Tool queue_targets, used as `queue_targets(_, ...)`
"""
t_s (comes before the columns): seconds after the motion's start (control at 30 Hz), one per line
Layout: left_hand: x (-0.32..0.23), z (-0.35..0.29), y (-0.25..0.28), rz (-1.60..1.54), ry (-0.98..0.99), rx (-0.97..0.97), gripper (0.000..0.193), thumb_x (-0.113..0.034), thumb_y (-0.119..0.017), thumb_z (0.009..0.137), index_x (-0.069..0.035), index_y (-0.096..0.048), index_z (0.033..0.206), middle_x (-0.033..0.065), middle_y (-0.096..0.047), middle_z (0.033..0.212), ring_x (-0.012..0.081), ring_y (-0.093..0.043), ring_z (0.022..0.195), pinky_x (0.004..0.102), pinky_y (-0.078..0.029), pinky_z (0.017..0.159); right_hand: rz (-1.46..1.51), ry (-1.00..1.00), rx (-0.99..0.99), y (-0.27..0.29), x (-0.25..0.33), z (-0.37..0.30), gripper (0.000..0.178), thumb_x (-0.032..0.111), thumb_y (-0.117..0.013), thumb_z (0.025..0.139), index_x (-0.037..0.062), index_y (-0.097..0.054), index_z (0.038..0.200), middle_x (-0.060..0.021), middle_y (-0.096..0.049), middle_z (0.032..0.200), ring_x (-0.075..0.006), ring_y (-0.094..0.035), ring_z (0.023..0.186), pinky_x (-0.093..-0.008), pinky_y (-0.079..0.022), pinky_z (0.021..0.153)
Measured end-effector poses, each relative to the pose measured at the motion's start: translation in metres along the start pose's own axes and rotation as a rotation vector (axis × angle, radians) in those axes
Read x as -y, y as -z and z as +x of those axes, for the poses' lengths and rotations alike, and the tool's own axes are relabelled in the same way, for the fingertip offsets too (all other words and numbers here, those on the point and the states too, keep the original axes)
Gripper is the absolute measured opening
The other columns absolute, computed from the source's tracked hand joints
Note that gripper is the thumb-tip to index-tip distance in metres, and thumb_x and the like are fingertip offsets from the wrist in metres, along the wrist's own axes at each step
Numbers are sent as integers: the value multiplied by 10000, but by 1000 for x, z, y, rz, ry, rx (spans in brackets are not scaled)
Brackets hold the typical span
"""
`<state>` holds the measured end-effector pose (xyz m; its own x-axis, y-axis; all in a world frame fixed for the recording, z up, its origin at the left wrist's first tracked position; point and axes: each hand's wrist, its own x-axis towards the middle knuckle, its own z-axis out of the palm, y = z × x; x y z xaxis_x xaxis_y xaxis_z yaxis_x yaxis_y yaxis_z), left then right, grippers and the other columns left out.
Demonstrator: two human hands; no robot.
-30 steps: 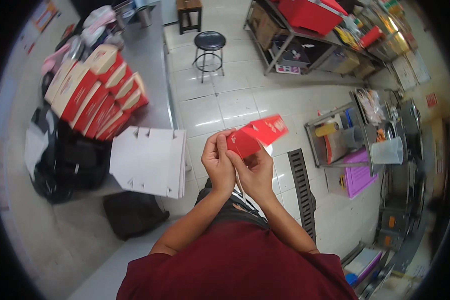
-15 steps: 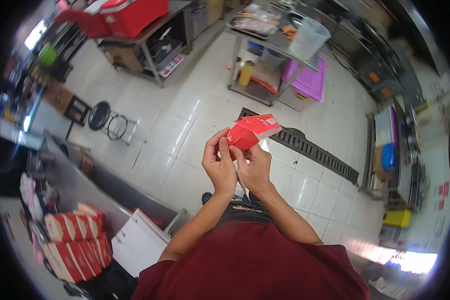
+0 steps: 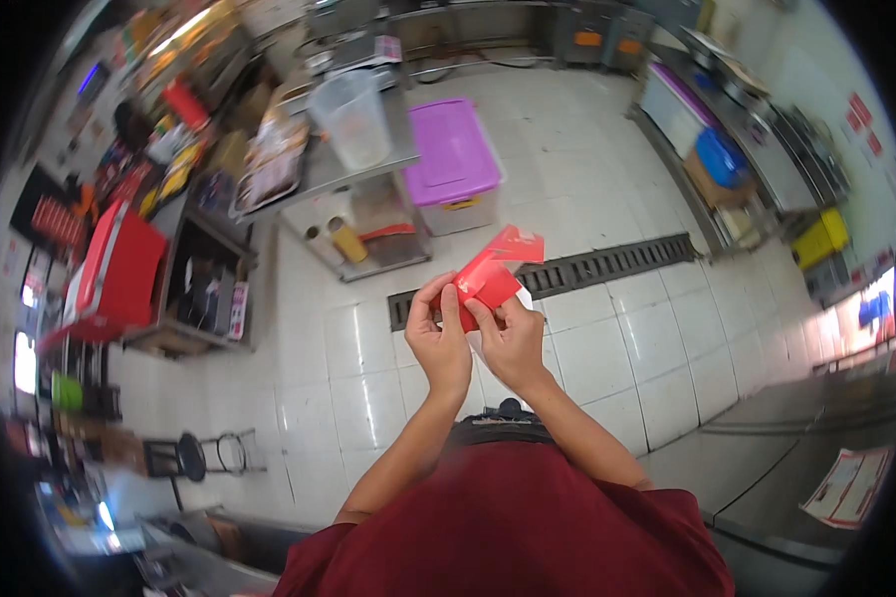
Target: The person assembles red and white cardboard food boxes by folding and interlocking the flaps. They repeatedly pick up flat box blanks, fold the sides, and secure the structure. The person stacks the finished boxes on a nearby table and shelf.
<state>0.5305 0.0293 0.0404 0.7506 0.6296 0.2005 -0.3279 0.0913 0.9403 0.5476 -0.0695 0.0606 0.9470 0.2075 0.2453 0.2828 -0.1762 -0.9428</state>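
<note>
Between my two hands, in front of my body, is a red cardboard food carton, partly folded, with a loose flap sticking up to the far right. My left hand pinches its left side, thumb on the near face and fingers curled behind. The right side is gripped by my right hand, whose thumb presses against the red card. A pale inner face of the card shows beside the right fingers. Parts of both hands' fingertips are hidden behind the carton.
A metal drain grate crosses the tiled floor ahead. Beyond it stand a steel table with a clear plastic tub and a purple-lidded box. A black stool is at left; a steel counter lies at right.
My body has turned to the right, so the tables and stool have shifted left in view. Both hands still hold the red carton, whose upper flap now sits at a different angle.
</note>
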Motion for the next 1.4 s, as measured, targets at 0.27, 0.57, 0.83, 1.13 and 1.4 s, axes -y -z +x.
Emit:
queue_targets(0.27,66,78,-136,151,-5,454,268,-36,-707,941,17,-688,1203,138,-671,1249,196,-624,1166,327,-483,1022,550,-172,-93,122,-75,115,199,52,-686,969,-43,-652,1140,-127,-762,991,-136,-717,934,-286,-565,837)
queue_targets(0.57,153,244,-284,420,-144,738,626,-30,-800,778,-32,-612,1375,141,-603,1356,232,-609,1218,349,-495,1026,475,-226,-63,185,-187,320,204,73,-691,977,-44,-670,1143,-102,-752,1034,-103,-683,922,-280,-542,807)
queue_targets(0.83,190,409,-466,591,-496,757,707,-14,-815,708,-88,-629,1386,101,-603,1359,313,-563,1207,398,-470,1025,819,-317,-312,334,-183,537,218,104,-705,965,-10,-680,1149,-50,-736,1075,-120,-661,997,-304,-526,852)
queue_targets(1.13,267,518,-690,512,-396,971,736,-8,-813,707,-86,-610,1410,109,-614,1303,301,-569,1169,386,-496,978,-382,7,-663,462,-279,725,157,68,-820,840,20,-723,954,-49,-701,933,-145,-655,814,-269,-525,718)
queue_targets(1.4,322,591,-881,643,-486,769,718,-24,-815,708,-26,-602,1393,140,-644,1202,309,-618,1069,379,-526,912,924,-311,-314,565,-381,921,113,63,-795,878,23,-690,897,-112,-729,1058,-175,-699,942,-366,-598,843)
